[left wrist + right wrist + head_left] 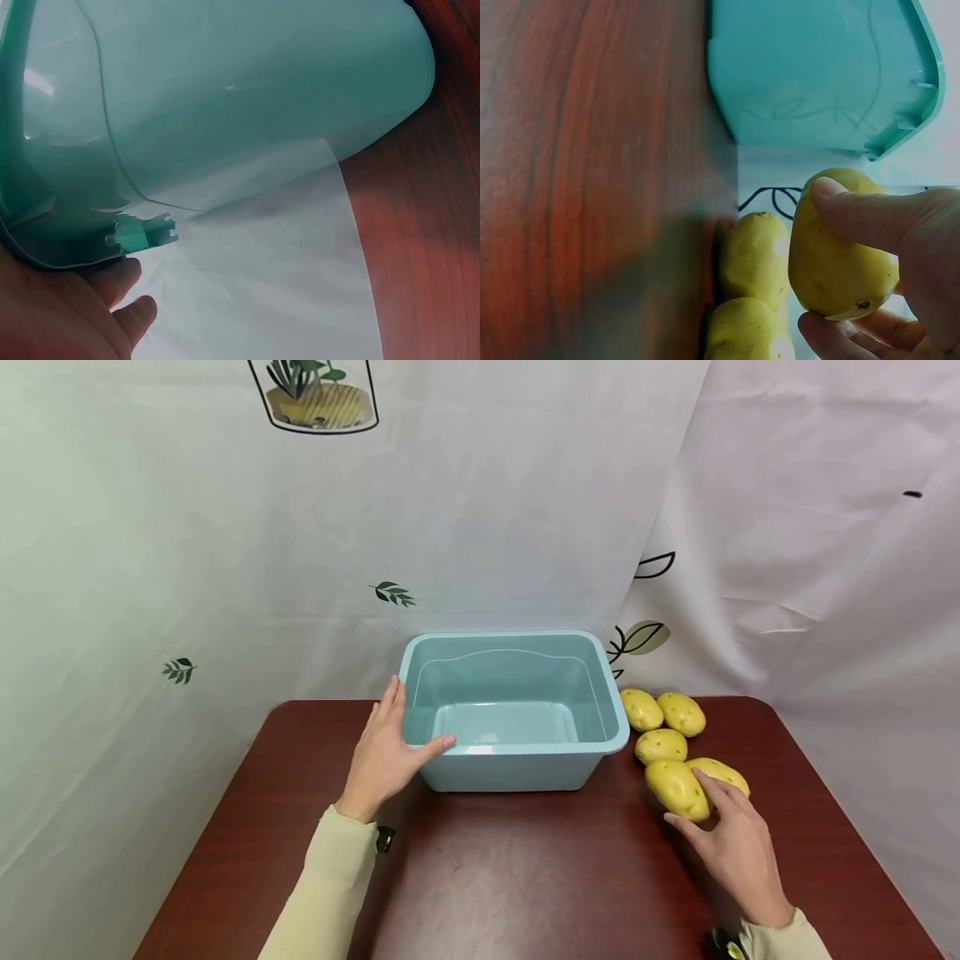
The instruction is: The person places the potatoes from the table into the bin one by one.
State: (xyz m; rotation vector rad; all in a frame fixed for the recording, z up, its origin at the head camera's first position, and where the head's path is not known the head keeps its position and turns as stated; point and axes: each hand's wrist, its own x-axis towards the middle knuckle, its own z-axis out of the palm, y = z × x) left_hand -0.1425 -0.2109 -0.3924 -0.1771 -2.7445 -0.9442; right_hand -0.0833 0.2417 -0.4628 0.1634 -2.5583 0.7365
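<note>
A light blue plastic basin stands on the table, with a bare interior. At its near left corner is my left hand, fingers extended along the outside of the left rim and thumb over the front rim. The left wrist view has two of its fingertips just beyond the rim. My right hand grips a yellow potato between thumb and fingers, right of the basin. In the right wrist view this potato is held up off the table, with other potatoes behind it.
Several more yellow potatoes lie along the basin's right side, one partly hidden by my right hand. The dark red wooden table has rounded far corners. A pale printed cloth hangs behind it.
</note>
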